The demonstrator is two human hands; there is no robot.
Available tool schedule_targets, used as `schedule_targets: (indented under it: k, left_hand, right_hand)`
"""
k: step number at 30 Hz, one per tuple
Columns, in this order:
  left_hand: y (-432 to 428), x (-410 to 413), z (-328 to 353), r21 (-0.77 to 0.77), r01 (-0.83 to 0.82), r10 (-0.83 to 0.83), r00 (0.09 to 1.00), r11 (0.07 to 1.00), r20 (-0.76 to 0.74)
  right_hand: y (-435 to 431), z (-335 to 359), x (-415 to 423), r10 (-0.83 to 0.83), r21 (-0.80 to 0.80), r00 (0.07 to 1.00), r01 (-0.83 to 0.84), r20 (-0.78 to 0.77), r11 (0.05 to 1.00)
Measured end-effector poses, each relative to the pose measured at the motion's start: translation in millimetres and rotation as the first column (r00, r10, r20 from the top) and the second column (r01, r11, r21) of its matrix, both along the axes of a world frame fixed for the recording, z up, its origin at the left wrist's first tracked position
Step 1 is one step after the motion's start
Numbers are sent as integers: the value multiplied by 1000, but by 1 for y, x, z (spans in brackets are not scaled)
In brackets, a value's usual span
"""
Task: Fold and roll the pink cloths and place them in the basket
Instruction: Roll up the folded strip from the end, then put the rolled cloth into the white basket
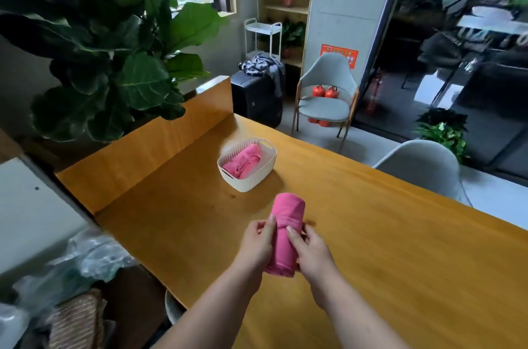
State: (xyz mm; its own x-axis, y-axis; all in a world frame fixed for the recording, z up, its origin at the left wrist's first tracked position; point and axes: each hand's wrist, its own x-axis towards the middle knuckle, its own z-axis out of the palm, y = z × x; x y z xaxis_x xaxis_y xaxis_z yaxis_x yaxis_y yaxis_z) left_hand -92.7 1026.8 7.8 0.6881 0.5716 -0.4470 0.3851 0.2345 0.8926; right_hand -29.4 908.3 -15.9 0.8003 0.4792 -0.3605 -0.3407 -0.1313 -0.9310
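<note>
A rolled pink cloth [288,213] lies lengthwise on the wooden table [400,234], its far end pointing at the basket. My left hand [258,243] grips the roll's left side with the thumb on top. My right hand [310,251] grips its right side, thumb across the roll and fingers curled around it. The near end of the roll pokes out between my wrists. Beyond it stands a white slatted basket [267,161] holding another pink cloth [243,161], folded and rolled.
A raised wooden panel [148,148] borders the table's left and far side, with a large leafy plant [114,48] behind it. Grey chairs [328,91] stand beyond the table's right edge. A black suitcase [257,97] sits on the floor.
</note>
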Motion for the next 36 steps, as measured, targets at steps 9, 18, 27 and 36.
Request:
schedule_targets:
  k: [9, 18, 27, 36]
  left_hand:
    - [35, 21, 5, 88, -19, 18, 1000, 996, 16]
    - [109, 61, -1, 211, 62, -66, 998, 976, 12]
    - [201, 120, -10, 200, 125, -124, 992, 972, -19]
    - [260, 179, -39, 405, 286, -258, 958, 868, -123]
  right_hand:
    - [37, 3, 38, 22, 26, 999, -21, -31, 999]
    - [103, 4, 69, -49, 28, 998, 50, -47, 998]
    - [200, -5, 102, -190, -164, 967, 218, 167, 962]
    - [249, -18, 133, -393, -122, 920, 388, -15, 914]
